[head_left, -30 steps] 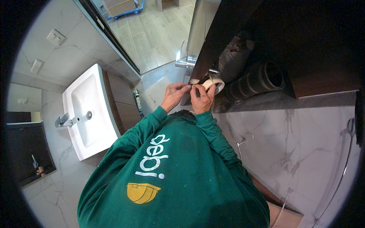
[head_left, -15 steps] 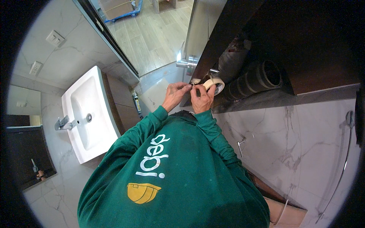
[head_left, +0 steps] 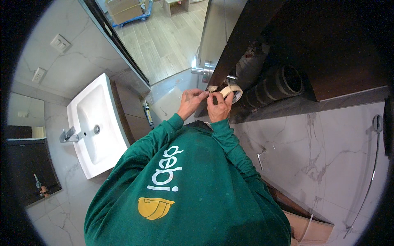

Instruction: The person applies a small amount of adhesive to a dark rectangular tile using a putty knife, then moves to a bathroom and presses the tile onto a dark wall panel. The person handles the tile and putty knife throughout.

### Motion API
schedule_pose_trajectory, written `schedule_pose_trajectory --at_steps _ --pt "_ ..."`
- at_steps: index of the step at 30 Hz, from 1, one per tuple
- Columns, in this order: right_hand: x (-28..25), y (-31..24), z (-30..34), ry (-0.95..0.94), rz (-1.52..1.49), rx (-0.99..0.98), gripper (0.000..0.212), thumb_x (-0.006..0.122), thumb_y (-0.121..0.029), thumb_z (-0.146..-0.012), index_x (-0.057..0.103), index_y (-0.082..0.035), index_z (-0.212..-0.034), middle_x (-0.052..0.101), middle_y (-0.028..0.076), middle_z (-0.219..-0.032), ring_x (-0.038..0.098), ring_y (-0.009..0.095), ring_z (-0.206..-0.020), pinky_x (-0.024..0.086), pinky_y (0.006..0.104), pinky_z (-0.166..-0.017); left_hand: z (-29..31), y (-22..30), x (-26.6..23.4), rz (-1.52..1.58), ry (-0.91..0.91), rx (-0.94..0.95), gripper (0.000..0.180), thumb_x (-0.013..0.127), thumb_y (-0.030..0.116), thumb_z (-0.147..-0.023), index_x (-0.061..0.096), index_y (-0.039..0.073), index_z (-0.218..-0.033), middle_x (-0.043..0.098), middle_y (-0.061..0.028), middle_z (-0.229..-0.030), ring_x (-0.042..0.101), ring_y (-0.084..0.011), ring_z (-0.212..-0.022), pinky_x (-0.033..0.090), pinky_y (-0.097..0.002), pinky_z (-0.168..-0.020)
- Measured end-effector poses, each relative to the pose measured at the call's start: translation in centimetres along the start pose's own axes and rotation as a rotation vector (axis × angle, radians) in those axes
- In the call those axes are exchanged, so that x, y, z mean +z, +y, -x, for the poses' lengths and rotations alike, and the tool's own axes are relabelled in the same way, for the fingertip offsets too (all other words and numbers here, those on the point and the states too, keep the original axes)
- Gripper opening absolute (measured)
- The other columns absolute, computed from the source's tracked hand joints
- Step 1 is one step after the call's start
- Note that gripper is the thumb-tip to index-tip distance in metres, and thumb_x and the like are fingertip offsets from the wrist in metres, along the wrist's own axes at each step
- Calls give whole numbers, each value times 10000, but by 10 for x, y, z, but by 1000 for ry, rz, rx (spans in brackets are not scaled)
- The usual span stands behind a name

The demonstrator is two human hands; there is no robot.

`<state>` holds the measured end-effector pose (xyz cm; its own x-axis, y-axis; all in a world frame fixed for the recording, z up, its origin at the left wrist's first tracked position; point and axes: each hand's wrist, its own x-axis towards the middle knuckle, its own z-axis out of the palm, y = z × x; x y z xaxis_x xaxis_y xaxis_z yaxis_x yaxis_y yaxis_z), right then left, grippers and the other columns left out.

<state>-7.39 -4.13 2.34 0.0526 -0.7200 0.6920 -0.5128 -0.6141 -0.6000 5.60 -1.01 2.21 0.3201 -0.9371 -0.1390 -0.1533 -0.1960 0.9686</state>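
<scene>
Both my hands meet in front of the edge of a dark door (head_left: 235, 43), below its metal lever handle (head_left: 202, 70). A roll of cream masking tape (head_left: 232, 89) sits at my right hand (head_left: 219, 107), partly behind its fingers. That hand is closed, with thumb and fingertips pinched near the roll. My left hand (head_left: 191, 101) is closed in a pinch too, its fingertips almost touching the right ones. A small pale, crumpled piece (head_left: 212, 88) shows just above the fingertips. What lies between the left fingertips is too small to make out.
A white washbasin (head_left: 93, 127) with a chrome tap (head_left: 69, 135) stands at the left on a brown cabinet. A sealant cartridge (head_left: 147, 114) stands on the floor beside it. A dark ribbed cylinder (head_left: 274, 87) lies right of the door edge. Marbled tile wall (head_left: 295, 151) runs along the right.
Both hands stay pinched close together near the door edge, with the tape roll in much the same place. The view has shifted slightly.
</scene>
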Motion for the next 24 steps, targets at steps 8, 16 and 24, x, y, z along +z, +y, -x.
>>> schedule_pose_trajectory --at_steps 8,16,24 --pt "-2 -3 0 -12 5 26 146 749 -83 -747 675 -28 -860 516 182 -911 565 371 -828 465 453 -707 4 11 -1 -5 22 -7 382 668 295 -858 730 -70 -953 731 -139 -850 662 -169 -787 521 -296 -752" --pt "-4 -4 -1 -29 -4 41 152 747 -82 -752 671 -32 -874 505 186 -904 557 381 -828 461 456 -708 4 12 2 -22 48 3 385 663 302 -843 733 -66 -928 733 -136 -827 670 -168 -774 521 -300 -735" --pt "-3 -3 -1 -18 -8 3 132 731 -79 -765 675 -43 -879 525 204 -927 561 401 -846 465 462 -717 5 7 6 -31 88 -5 369 664 290 -836 732 -62 -923 732 -125 -818 663 -150 -766 519 -287 -723"
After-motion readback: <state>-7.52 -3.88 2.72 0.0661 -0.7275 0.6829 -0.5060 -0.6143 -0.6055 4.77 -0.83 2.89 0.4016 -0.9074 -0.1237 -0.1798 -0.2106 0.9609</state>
